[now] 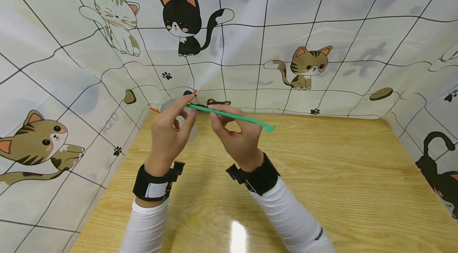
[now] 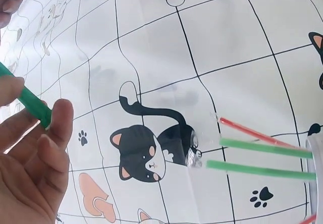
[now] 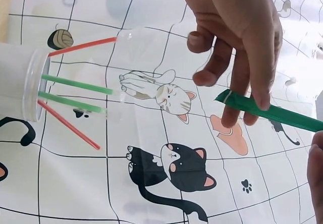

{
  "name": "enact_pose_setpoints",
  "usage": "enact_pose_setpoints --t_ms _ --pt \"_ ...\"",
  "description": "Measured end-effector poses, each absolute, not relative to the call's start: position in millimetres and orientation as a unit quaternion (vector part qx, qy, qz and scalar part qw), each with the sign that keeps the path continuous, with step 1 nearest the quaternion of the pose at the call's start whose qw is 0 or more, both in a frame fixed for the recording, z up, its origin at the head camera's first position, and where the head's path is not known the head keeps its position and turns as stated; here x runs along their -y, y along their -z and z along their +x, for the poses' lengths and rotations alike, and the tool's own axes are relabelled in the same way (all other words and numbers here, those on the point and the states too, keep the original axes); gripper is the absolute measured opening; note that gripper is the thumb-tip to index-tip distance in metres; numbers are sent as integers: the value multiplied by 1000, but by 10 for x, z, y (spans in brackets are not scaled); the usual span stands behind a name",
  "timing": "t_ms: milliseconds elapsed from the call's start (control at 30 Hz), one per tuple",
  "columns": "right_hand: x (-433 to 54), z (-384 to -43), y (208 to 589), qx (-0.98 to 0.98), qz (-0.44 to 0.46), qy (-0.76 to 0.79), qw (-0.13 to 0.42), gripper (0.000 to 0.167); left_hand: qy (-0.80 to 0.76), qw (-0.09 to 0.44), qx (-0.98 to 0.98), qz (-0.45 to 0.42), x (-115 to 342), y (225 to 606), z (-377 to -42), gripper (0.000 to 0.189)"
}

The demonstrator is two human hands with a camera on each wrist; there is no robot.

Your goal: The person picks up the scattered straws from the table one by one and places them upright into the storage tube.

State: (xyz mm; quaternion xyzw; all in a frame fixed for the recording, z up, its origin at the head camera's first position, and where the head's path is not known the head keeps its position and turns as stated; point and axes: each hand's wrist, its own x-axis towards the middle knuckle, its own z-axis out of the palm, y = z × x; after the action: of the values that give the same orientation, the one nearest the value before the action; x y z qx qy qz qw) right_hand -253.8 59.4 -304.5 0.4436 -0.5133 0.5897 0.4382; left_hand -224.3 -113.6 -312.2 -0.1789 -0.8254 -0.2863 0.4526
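Note:
A long green straw point(image 1: 247, 118) slants across the head view, its far right end flared with a clear, crinkled bit of film. My left hand point(image 1: 168, 133) pinches it near the left end. The straw's pointed tip point(image 3: 220, 97) pokes out past those fingers in the right wrist view. Farther along, my right hand point(image 1: 240, 137) grips the straw between thumb and fingers. Behind my left hand stands a pale cup point(image 1: 192, 131), partly hidden by it. Red straws point(image 3: 83, 46) and green straws point(image 3: 78, 84) stick out of the cup, with clear film past their ends.
The wooden table point(image 1: 322, 181) stretches to the front and right. A cloth with printed cats point(image 1: 182, 22) and a grid pattern rises behind it and at both sides. Black bands point(image 1: 262, 173) with small cameras circle both wrists.

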Motion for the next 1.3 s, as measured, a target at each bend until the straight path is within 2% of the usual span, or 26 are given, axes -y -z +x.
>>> enact_pose_setpoints --t_ms 100,200,367,767,1067,1300 --pt "-571 -2577 2990 534 439 -571 443 20 301 456 821 -165 1179 3114 -2231 38" --pt "-541 -2619 2957 565 431 -545 446 11 311 477 808 -150 1208 3105 -2223 31" --pt "-451 -2697 2936 604 413 -523 438 10 311 506 795 -121 1259 3085 -2181 22" --pt "-134 -2816 2979 688 391 -505 345 8 313 522 785 -111 1352 3082 -2111 20" --pt "166 -2784 3060 726 398 -453 330 9 324 536 772 -112 1427 3110 -2070 20" --pt "373 -2814 3161 777 376 -428 270 10 326 537 770 -115 1463 3108 -2046 21"
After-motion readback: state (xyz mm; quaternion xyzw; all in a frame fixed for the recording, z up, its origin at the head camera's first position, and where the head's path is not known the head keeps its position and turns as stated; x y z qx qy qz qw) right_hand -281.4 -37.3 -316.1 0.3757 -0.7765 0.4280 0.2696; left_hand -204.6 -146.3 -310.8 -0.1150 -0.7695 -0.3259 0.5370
